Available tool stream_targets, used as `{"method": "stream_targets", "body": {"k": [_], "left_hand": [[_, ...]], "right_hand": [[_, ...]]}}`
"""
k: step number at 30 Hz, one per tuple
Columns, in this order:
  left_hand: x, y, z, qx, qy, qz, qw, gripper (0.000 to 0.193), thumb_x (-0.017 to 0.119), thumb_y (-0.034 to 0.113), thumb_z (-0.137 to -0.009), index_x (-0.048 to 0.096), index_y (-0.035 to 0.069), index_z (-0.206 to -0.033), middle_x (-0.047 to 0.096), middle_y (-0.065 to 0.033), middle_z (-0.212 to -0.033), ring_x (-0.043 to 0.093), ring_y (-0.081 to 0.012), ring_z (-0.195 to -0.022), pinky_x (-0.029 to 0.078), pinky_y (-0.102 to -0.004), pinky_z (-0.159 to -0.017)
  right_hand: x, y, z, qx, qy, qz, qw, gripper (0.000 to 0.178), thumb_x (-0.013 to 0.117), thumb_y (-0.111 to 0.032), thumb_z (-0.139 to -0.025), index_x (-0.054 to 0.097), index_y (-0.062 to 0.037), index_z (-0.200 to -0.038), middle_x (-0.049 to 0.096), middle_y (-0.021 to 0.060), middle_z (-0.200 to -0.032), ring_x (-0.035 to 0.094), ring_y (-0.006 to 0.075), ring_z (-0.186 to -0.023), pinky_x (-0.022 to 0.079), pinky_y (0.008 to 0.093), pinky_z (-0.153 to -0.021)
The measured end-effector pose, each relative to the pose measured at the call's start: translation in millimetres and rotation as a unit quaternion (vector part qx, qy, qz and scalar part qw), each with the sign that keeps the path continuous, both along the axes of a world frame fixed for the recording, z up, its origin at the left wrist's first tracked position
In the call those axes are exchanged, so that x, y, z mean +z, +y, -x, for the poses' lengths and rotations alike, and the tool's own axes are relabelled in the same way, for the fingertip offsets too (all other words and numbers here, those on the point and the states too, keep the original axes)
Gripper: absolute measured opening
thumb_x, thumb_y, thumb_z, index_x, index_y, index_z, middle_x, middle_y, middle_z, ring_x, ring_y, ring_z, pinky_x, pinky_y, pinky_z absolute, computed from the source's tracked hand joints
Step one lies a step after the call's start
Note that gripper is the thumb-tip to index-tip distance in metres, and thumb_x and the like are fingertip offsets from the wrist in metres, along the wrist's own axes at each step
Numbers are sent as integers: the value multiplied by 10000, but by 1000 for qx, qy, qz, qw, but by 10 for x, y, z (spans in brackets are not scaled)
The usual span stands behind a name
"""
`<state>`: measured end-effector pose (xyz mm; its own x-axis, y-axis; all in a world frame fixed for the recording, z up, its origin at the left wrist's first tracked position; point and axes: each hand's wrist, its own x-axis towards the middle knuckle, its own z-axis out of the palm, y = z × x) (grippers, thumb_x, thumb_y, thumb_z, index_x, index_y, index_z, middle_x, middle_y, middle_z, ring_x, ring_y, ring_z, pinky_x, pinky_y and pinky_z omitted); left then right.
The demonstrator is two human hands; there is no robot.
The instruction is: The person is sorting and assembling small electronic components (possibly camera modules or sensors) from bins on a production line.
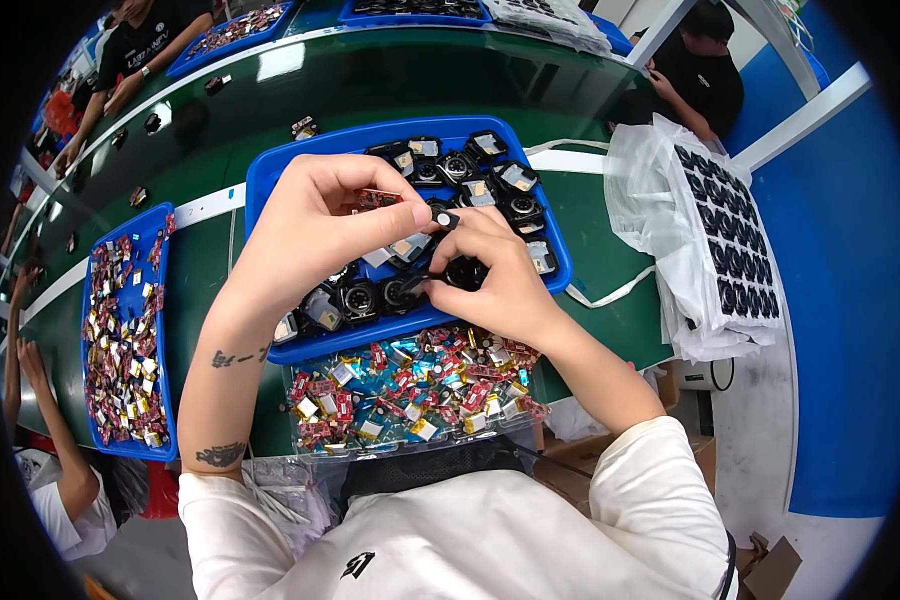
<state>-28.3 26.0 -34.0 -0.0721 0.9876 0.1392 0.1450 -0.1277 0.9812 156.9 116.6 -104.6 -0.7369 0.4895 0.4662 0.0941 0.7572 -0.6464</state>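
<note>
Above a blue tray (262, 178), both my hands are close together. My left hand (335, 225) is closed on a small red circuit board (378, 198), its fingers curled over it. At that thumb tip shows a small dark piece with a pale round disc (444, 218). My right hand (495, 280) pinches a black watch case (422, 284), partly hidden by the fingers. In the tray lie several black watch cases (358, 298), some with silvery batteries showing. Closer to me, a clear plastic tray (315, 452) holds many red boards with small batteries (425, 385).
Left of me, another blue tray (173, 330) holds red boards. At the right stands a stack of white-wrapped trays (635, 205) with rows of black parts. Past the green conveyor (450, 80), co-workers (705, 75) sit; another person's arm (55, 420) is at the left.
</note>
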Motion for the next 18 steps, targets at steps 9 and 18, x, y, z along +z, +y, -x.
{"method": "stream_targets", "body": {"k": [9, 18], "left_hand": [[-80, 4, -198, 65, 142, 22, 987, 108, 681, 79, -786, 667, -19, -743, 587, 24, -629, 491, -16, -583, 369, -189, -513], [-229, 58, -282, 138, 255, -22, 957, 173, 661, 143, -708, 701, -16, -765, 609, -105, -558, 603, -178, -500, 465, -284, -522]], "right_hand": [[64, -7, -14, 74, 108, 448, 884, 232, 580, 23, -865, 521, 34, -1089, 640, 126, -1004, 651, 152, -887, 570, 247, -660], [11, -51, 8, 113, 141, 426, 886, 382, 567, 4, -884, 498, 31, -1259, 617, 126, -1103, 623, 143, -953, 565, 271, -788]]}}
